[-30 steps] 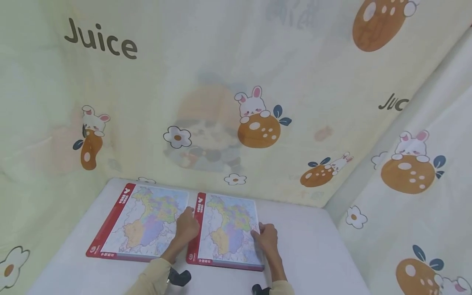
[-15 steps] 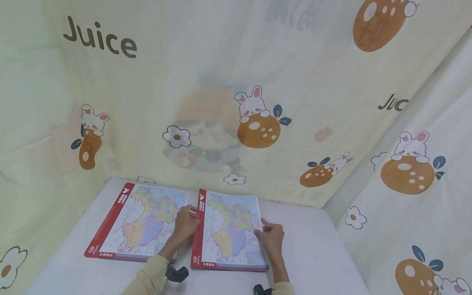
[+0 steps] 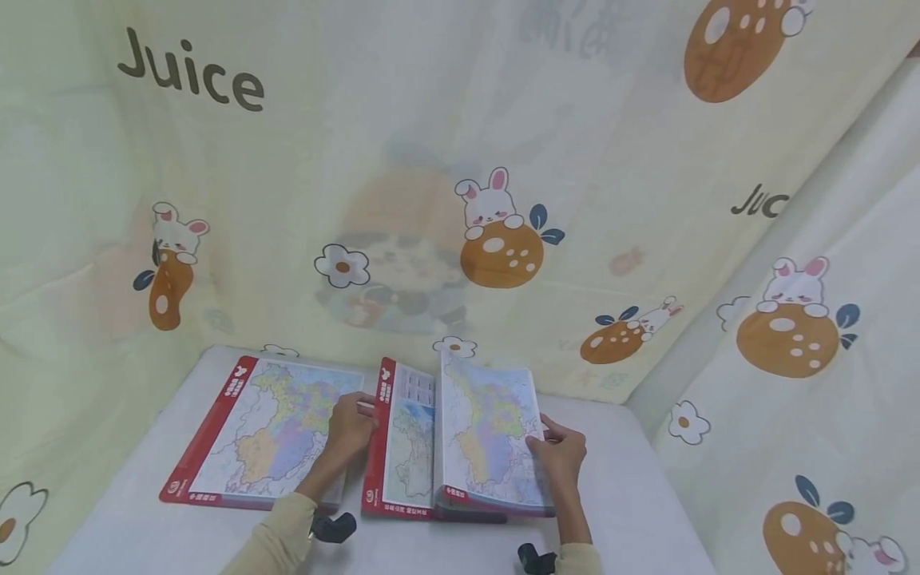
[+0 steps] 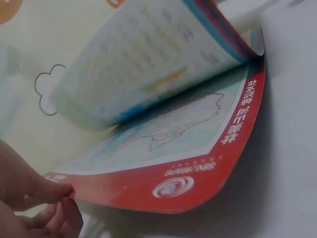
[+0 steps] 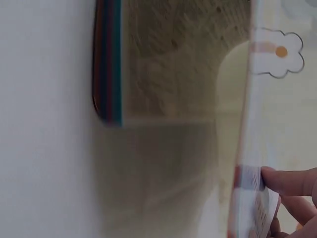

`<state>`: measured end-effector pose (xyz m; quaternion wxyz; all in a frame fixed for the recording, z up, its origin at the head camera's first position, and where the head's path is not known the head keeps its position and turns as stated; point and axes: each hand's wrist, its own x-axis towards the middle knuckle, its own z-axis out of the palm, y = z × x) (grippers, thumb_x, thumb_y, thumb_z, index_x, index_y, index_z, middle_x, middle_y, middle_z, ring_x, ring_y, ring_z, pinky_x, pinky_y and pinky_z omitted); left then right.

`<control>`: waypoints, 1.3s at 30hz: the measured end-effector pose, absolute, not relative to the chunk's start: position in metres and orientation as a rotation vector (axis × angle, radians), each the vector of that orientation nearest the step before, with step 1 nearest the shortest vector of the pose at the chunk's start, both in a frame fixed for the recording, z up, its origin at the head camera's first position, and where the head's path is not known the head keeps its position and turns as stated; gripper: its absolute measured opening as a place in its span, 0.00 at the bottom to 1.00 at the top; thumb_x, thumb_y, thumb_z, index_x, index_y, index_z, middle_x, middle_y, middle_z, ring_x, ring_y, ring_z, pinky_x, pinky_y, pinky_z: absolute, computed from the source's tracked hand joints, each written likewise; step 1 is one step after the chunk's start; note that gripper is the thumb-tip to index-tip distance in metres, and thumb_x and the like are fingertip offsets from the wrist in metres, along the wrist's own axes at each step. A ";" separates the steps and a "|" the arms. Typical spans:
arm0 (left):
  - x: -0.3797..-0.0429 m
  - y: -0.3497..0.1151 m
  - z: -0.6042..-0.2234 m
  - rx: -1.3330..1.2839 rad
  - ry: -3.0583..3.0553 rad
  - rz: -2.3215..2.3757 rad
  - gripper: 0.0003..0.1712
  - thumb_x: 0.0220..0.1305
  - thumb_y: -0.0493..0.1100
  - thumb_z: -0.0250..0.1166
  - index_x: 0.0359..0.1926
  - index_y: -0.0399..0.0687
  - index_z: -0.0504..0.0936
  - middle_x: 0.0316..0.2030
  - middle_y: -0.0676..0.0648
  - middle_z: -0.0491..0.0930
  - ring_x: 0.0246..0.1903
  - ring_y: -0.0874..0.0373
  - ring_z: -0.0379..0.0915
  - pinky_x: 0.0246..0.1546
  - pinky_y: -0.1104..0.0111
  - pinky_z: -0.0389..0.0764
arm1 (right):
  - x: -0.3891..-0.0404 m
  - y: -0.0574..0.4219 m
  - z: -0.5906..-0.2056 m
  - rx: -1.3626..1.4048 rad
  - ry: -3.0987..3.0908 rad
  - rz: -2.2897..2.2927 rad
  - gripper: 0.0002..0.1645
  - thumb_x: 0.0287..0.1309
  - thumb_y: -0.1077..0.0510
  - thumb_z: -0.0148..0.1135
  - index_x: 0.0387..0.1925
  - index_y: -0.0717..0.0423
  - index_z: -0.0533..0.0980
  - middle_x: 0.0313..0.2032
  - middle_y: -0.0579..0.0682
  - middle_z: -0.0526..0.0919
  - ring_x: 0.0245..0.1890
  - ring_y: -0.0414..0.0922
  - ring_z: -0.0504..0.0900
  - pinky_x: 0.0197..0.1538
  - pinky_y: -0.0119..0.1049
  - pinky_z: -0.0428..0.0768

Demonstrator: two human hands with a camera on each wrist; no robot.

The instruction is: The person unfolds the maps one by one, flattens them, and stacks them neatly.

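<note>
On the right in the head view is a layered map with its upper layers shifted right and raised. Below them shows a red-bordered sheet carrying another map. My left hand pinches the red left edge between thumb and finger, as the left wrist view confirms. With thumb and fingers, my right hand grips the right edge of the upper layers. In the left wrist view the upper layers bend up off the red sheet. Motion blurs the sheets in the right wrist view.
A second red-bordered map lies flat to the left, close by my left forearm. Both maps rest on a white table. Printed curtains with bunnies and oranges enclose the table behind and at the sides.
My right hand has drawn the map's upper layers rightward and up, uncovering the sheet below. My left hand has shifted slightly left, still holding the red edge. The left map has stayed put.
</note>
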<state>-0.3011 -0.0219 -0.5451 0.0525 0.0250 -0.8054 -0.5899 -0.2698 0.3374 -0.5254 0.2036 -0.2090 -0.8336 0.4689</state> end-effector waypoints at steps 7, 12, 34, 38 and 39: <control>-0.305 -0.044 -0.538 0.082 -2.462 -1.749 0.23 0.63 0.26 0.63 0.60 0.27 0.82 0.47 0.27 0.88 0.41 0.36 0.90 0.35 0.53 0.92 | -0.268 0.369 -0.515 -0.694 -2.258 1.236 0.33 0.52 0.71 0.76 0.62 0.58 0.85 0.46 0.65 0.86 0.41 0.51 0.82 0.44 0.33 0.72; -0.307 -0.062 -0.535 0.105 -2.468 -1.687 0.23 0.63 0.27 0.63 0.60 0.26 0.83 0.47 0.27 0.88 0.44 0.33 0.90 0.38 0.52 0.91 | -0.265 0.388 -0.511 -0.749 -2.182 1.177 0.34 0.49 0.72 0.75 0.61 0.58 0.85 0.44 0.66 0.86 0.35 0.46 0.79 0.40 0.33 0.71; -0.312 -0.115 -0.543 0.134 -2.648 -1.374 0.21 0.68 0.29 0.64 0.60 0.22 0.81 0.49 0.24 0.86 0.46 0.31 0.87 0.44 0.47 0.86 | -0.252 0.480 -0.559 -0.808 -2.220 0.739 0.37 0.39 0.76 0.58 0.58 0.71 0.83 0.45 0.76 0.87 0.41 0.71 0.83 0.43 0.62 0.75; -0.312 -0.117 -0.546 0.125 -2.658 -1.338 0.20 0.67 0.29 0.65 0.58 0.22 0.81 0.48 0.24 0.86 0.45 0.31 0.87 0.43 0.47 0.85 | -0.252 0.495 -0.569 -0.849 -2.235 0.676 0.39 0.36 0.76 0.58 0.58 0.70 0.83 0.46 0.76 0.87 0.44 0.75 0.84 0.47 0.67 0.77; -0.312 -0.118 -0.546 0.128 -2.659 -1.337 0.20 0.67 0.29 0.65 0.58 0.22 0.81 0.48 0.24 0.87 0.45 0.31 0.87 0.43 0.47 0.85 | -0.253 0.497 -0.570 -0.858 -2.241 0.664 0.39 0.36 0.76 0.58 0.58 0.69 0.83 0.47 0.76 0.87 0.45 0.76 0.84 0.47 0.68 0.78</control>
